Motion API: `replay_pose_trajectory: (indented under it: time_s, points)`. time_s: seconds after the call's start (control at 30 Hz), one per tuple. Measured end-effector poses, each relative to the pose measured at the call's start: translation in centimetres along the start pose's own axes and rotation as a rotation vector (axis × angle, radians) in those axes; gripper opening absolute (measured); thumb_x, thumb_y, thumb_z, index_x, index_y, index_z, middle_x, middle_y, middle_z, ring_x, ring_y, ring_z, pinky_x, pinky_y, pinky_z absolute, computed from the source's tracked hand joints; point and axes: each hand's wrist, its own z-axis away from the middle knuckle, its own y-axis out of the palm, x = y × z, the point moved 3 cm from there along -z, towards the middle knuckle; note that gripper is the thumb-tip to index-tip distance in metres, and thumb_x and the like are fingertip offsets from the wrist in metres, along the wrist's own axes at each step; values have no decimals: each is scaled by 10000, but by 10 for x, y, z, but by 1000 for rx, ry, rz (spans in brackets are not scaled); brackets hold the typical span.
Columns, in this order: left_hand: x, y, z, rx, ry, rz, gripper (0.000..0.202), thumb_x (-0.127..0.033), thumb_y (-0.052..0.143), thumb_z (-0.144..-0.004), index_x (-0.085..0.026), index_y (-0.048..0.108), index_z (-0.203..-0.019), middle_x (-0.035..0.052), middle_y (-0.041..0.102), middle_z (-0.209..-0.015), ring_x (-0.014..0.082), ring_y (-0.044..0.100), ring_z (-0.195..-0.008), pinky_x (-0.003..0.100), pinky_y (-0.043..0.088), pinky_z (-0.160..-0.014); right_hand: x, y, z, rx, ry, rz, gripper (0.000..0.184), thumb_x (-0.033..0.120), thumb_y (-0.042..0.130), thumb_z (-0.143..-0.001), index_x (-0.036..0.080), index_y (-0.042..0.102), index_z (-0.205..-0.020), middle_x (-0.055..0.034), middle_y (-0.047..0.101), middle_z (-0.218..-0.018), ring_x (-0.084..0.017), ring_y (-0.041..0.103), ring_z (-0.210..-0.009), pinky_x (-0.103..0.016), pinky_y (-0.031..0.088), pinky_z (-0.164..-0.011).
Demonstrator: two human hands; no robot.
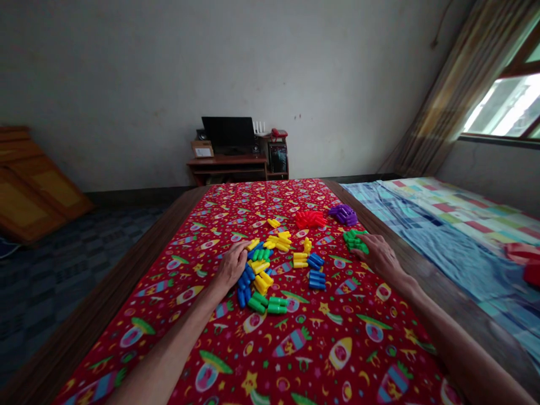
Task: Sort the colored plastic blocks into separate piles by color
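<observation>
Left of a mixed pile of plastic toy blocks, my left hand (234, 264) rests on the cloth, its loosely bent fingers against the pile's edge near a yellow block (253, 244). That pile holds blue blocks (243, 287), yellow blocks (262, 282) and green blocks (261, 255), all shaped like joined tubes. On the right, my right hand (379, 254) has its thumb and fingers closed around a green block at the edge of a small green group (354, 241); its fingers partly hide the block.
Beyond lie a red block group (310, 219) and a purple group (343, 214). Loose blue blocks (316, 279) and yellow blocks (300, 260) sit mid-table. A patterned red cloth (320, 354) covers the table. A bed (442, 230) stands right; a desk with a monitor (230, 133) stands behind.
</observation>
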Motion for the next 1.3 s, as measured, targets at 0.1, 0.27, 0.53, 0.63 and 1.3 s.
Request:
replay_pose_trajectory:
  time_s: [0.1, 0.27, 0.53, 0.63, 1.3]
  points:
    - [0, 0, 0, -4, -2, 4, 362, -238, 369, -877, -179, 648, -1099, 92, 678, -1174, 226, 626, -1111, 420, 483, -1033, 25, -7, -9, -39, -81, -108, 369, 408, 475, -951, 183, 631, -1199, -157, 673, -1131, -289, 607, -1050, -451, 505, -878]
    - [1, 2, 0, -2, -12, 19, 387, -261, 344, -883, -153, 648, -1097, 121, 671, -1178, 237, 625, -1113, 428, 480, -1033, 94, 17, 2, 81, -264, -413, 607, 492, 491, -939, 198, 379, -1459, -175, 542, -1363, -291, 495, -1287, -467, 469, -1008]
    - [-2, 2, -1, -5, -35, 57, 393, -273, 343, -869, -142, 647, -1083, 133, 669, -1176, 244, 623, -1109, 446, 463, -1043, 187, 54, 6, 269, -193, -499, 804, 516, 487, -931, 160, 126, -1556, -233, 149, -1586, -362, 125, -1471, -572, 308, -1127]
    - [-3, -2, -1, 19, -60, 72, 400, -282, 335, -879, -146, 650, -1085, 127, 670, -1186, 242, 616, -1127, 443, 455, -1051, 215, 51, -8, 338, -314, -577, 790, 523, 485, -931, 124, 181, -1541, -254, 212, -1561, -356, 184, -1459, -539, 341, -1116]
    - [0, -7, -3, -20, -72, 98, 356, -274, 343, -893, -190, 669, -1007, 79, 711, -1106, 209, 645, -1073, 401, 498, -1001, 153, 64, -86, 313, 17, -417, 379, 389, 414, -979, 133, 665, -855, -50, 658, -706, -132, 568, -617, -215, 370, -555]
